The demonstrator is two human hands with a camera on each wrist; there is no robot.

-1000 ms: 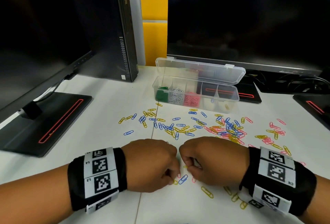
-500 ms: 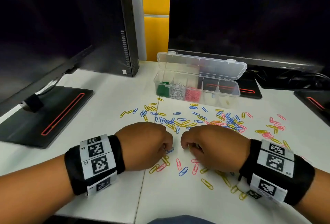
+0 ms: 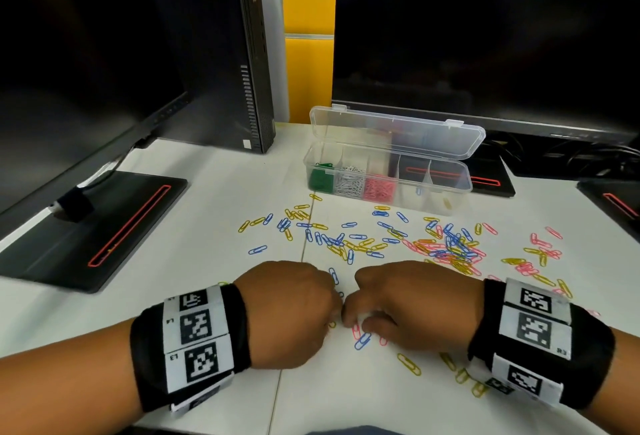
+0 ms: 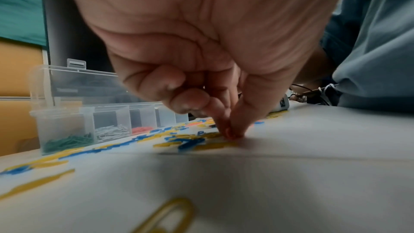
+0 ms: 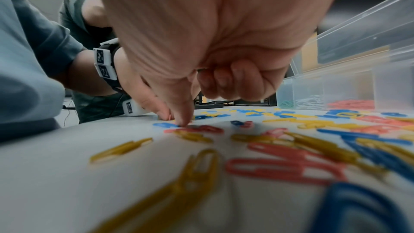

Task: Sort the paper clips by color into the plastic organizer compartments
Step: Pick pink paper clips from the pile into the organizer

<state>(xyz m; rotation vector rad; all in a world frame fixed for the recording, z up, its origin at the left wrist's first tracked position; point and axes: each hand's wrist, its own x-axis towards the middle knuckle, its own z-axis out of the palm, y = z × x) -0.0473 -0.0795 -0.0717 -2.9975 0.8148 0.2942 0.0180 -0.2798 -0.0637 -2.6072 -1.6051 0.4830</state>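
Blue, yellow and pink paper clips (image 3: 446, 251) lie scattered over the white desk. The clear organizer (image 3: 440, 200) stands behind them with its lid up; its left three compartments hold green, white and pink clips. My left hand (image 3: 334, 313) and right hand (image 3: 358, 323) sit knuckle to knuckle at the near edge of the scatter, fingers curled. In the left wrist view the left hand's (image 4: 232, 134) thumb and forefinger pinch a pink clip (image 4: 228, 132) on the desk. In the right wrist view the right hand's (image 5: 184, 122) thumb comes down on a pink clip (image 5: 202, 128); its forefinger is hidden.
A monitor base (image 3: 100, 230) lies on the left and a black computer tower (image 3: 242, 53) stands behind it. A large monitor (image 3: 485, 36) rises behind the organizer, with another base (image 3: 616, 199) far right. Yellow clips (image 3: 408, 363) lie near my right wrist.
Both hands drew back toward me and closed in until the knuckles nearly touch; half a second ago they worked apart, farther into the scatter.
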